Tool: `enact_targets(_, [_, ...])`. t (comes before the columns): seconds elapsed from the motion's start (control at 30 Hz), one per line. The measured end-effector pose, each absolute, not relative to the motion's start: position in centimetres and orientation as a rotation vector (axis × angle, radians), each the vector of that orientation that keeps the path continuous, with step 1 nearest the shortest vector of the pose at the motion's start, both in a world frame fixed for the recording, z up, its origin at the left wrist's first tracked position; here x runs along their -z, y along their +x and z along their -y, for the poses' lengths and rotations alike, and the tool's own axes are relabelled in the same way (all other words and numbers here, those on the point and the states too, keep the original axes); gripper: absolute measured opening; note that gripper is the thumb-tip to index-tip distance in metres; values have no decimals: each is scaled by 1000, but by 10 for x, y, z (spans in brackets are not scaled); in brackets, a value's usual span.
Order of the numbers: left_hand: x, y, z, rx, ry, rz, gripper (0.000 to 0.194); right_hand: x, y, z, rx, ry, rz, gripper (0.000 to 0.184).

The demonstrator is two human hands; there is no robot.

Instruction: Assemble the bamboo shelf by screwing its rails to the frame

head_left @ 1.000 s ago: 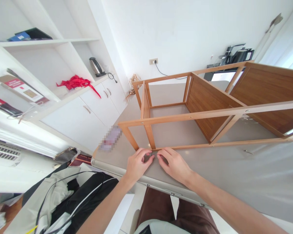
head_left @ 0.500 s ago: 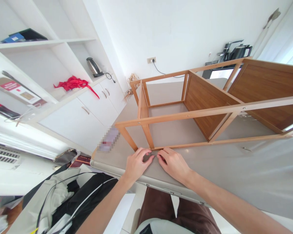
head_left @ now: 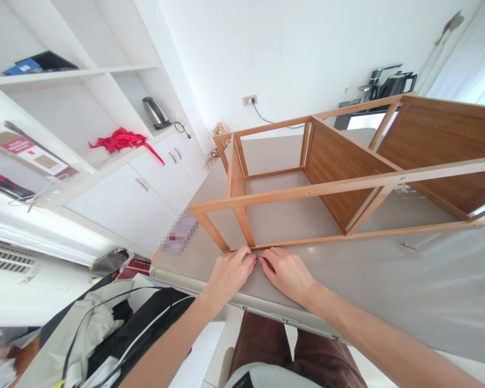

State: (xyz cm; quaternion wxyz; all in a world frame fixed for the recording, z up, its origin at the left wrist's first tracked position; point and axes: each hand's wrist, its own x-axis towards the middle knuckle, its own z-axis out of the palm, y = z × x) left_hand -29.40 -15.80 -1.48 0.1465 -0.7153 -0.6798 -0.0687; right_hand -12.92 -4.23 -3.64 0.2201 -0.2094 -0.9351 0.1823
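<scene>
A wooden shelf frame [head_left: 275,198] lies on its side on the grey tabletop [head_left: 347,275]. Close to its near lower rail, my left hand [head_left: 233,272] is closed, thumb and fingertips pinched together. Just to its right, my right hand [head_left: 288,274] is closed the same way, its fingertips almost meeting those of the left. A small dark, thin piece shows between the two pinches; the fingers hide most of it, so its kind is unclear. On the tabletop to the right lies a small thin metal piece, like a screw or bolt [head_left: 410,246].
White shelves hold a kettle [head_left: 156,113], red ribbon [head_left: 121,139] and boxes at the left. Clothes and cables [head_left: 121,328] are heaped at lower left. A blurred-out item [head_left: 180,231] sits at the table's left end. A black kettle [head_left: 396,86] stands behind the frame.
The fingers of my left hand have closed up and turned slightly, covering more of the thin piece. My right hand is almost where it was.
</scene>
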Motion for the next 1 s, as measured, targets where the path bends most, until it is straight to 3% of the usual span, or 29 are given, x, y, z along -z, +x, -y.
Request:
enact_targets(0.37, [17, -286, 159, 115, -2029, 1958, 21, 34, -127, 42, -522, -605, 2577, 14])
enact_targets(0.73, [22, -291, 158, 213, -2060, 2007, 20, 32, -127, 39, -500, -484, 2630, 10])
enact_targets(1.0, [25, -288, 160, 325, -1986, 2048, 24, 37, -128, 37, -518, -494, 2601, 17])
